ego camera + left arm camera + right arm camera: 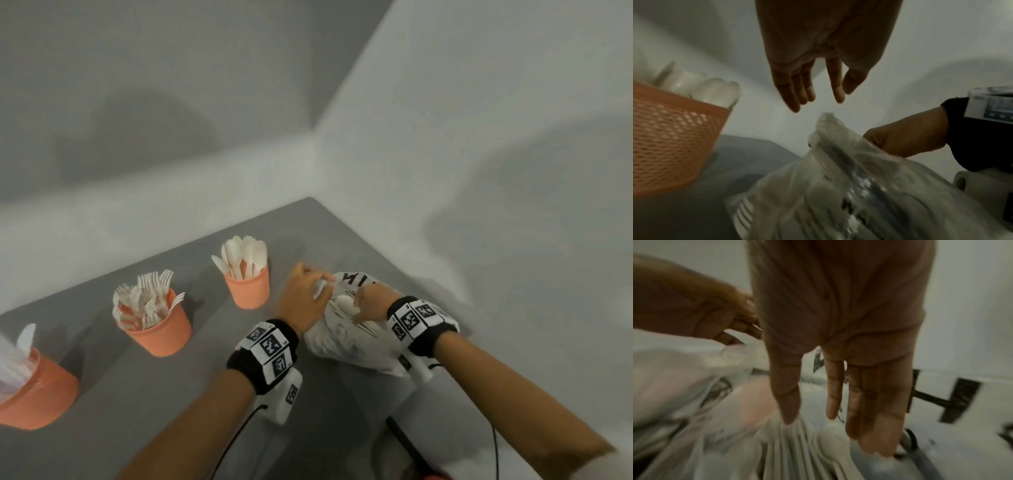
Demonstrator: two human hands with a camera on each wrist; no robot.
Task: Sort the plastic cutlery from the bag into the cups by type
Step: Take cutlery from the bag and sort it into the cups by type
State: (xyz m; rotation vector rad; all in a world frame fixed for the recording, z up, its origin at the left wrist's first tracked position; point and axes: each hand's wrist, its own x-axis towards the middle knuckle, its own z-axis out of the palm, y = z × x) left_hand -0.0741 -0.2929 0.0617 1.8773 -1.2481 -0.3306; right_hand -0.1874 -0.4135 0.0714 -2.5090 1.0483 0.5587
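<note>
Sorting well advanced; bag not yet empty

Head view: three orange cups hold spoons (245,255), forks (147,301) and, probably, knives (20,346); both hands at the bag (356,337). Left wrist view: left hand (818,68) above the bag's mouth, fingers straight, holding nothing. Right wrist view: right hand (840,369) fingers extended onto cutlery (797,443) remaining inside
</note>
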